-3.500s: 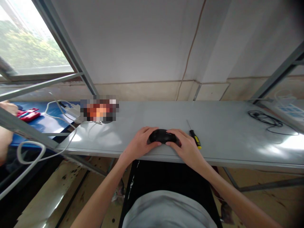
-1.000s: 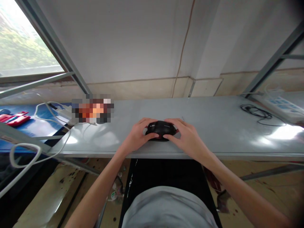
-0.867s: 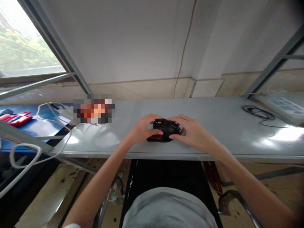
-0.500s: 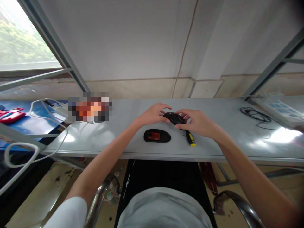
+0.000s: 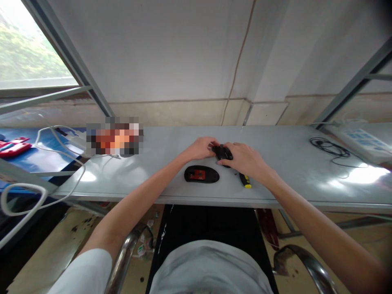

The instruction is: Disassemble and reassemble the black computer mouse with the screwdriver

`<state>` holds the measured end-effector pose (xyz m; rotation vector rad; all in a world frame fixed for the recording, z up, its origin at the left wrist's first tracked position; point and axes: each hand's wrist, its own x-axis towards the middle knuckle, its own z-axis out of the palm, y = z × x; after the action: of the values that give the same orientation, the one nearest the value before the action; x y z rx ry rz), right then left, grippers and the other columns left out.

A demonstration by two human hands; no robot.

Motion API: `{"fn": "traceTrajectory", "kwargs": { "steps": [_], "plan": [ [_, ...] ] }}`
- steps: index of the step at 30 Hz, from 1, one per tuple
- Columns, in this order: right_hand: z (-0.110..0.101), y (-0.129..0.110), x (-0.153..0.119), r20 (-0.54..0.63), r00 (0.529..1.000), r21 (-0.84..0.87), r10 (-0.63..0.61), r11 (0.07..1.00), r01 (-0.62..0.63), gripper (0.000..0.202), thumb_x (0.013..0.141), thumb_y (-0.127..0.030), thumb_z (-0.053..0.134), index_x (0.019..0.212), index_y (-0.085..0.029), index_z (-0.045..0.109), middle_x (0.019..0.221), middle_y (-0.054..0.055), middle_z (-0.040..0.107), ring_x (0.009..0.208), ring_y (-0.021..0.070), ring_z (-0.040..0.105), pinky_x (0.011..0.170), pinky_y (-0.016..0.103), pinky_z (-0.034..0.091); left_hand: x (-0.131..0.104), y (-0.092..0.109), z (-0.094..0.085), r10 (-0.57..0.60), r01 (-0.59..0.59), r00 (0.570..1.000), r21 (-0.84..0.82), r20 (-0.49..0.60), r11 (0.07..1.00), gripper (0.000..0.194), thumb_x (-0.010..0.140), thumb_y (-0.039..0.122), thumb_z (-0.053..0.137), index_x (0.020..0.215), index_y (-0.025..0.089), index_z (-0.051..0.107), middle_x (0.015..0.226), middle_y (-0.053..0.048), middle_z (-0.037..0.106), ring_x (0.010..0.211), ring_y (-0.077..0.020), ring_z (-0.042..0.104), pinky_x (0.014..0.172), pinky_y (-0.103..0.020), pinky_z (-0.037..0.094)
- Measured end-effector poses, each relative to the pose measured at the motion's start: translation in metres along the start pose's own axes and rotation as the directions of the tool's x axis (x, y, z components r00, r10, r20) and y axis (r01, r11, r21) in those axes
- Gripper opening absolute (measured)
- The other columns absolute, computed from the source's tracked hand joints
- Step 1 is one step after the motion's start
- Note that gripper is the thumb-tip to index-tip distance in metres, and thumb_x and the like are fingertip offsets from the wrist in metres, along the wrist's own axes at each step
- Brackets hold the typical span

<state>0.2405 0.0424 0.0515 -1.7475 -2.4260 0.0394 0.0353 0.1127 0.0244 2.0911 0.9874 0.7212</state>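
Observation:
Between my two hands is a black computer mouse top cover [image 5: 224,152], its inner side seemingly turned up. My left hand [image 5: 204,148] pinches its left end. My right hand [image 5: 243,157] is wrapped round its right side. Just nearer to me lies the mouse base [image 5: 202,174], black, with a red circuit board showing inside. A screwdriver [image 5: 245,180] with a black and yellow handle rests below my right hand, its far end hidden by that hand. One tiny dark piece, too small to name, lies left of the screwdriver.
The grey table [image 5: 159,179] runs across, its front edge close to my lap. A coiled black cable [image 5: 329,147] and a white power strip [image 5: 364,141] are at the right. White cables [image 5: 81,171] hang at the left beside a blurred-out patch.
My left hand has closed onto the mouse cover. The cover has been turned over from its smooth outer side, and my right hand has shifted slightly left with it.

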Motion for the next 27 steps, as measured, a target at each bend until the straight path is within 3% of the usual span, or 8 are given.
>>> {"fn": "traceTrajectory", "kwargs": {
  "steps": [7, 13, 21, 27],
  "plan": [
    [0.001, 0.019, 0.007, 0.017, 0.998, 0.015, -0.066, 0.998, 0.065, 0.037, 0.103, -0.054, 0.062, 0.119, -0.021, 0.068, 0.104, 0.011, 0.079, 0.097, 0.0315, 0.074, 0.070, 0.035, 0.042, -0.007, 0.014, 0.005, 0.053, -0.040, 0.998, 0.256, -0.046, 0.966, 0.028, 0.084, 0.008, 0.073, 0.110, 0.016, 0.077, 0.115, -0.009, 0.081, 0.110, -0.0248, 0.075, 0.101, -0.040, 0.058],
    [0.006, 0.028, 0.008, -0.017, 0.997, 0.053, -0.078, 0.996, 0.078, 0.036, 0.103, -0.053, 0.063, 0.116, -0.020, 0.069, 0.099, 0.010, 0.079, 0.093, 0.0303, 0.073, 0.071, 0.035, 0.044, -0.012, 0.021, 0.007, 0.102, -0.094, 0.995, 0.349, -0.004, 0.932, 0.037, 0.090, 0.011, 0.072, 0.126, 0.014, 0.072, 0.124, -0.012, 0.079, 0.119, -0.0266, 0.073, 0.107, -0.041, 0.055],
    [0.012, 0.029, 0.009, -0.072, 0.995, 0.078, -0.070, 0.994, 0.076, 0.041, 0.102, -0.054, 0.063, 0.116, -0.017, 0.071, 0.108, 0.015, 0.078, 0.100, 0.0321, 0.073, 0.081, 0.039, 0.049, -0.025, 0.022, 0.004, 0.145, -0.149, 0.989, 0.278, 0.035, 0.949, 0.035, 0.098, 0.024, 0.072, 0.132, 0.018, 0.068, 0.133, -0.010, 0.075, 0.120, -0.0252, 0.072, 0.109, -0.040, 0.054],
    [0.015, 0.029, 0.005, -0.106, 0.993, 0.106, -0.054, 0.992, 0.065, 0.040, 0.100, -0.055, 0.065, 0.114, -0.018, 0.072, 0.106, 0.013, 0.077, 0.097, 0.0308, 0.072, 0.082, 0.040, 0.051, -0.066, 0.025, 0.002, 0.172, -0.141, 0.980, 0.260, -0.102, 0.955, 0.036, 0.097, 0.025, 0.072, 0.133, 0.022, 0.069, 0.129, -0.010, 0.073, 0.114, -0.0255, 0.071, 0.104, -0.041, 0.056]
  ]
}}
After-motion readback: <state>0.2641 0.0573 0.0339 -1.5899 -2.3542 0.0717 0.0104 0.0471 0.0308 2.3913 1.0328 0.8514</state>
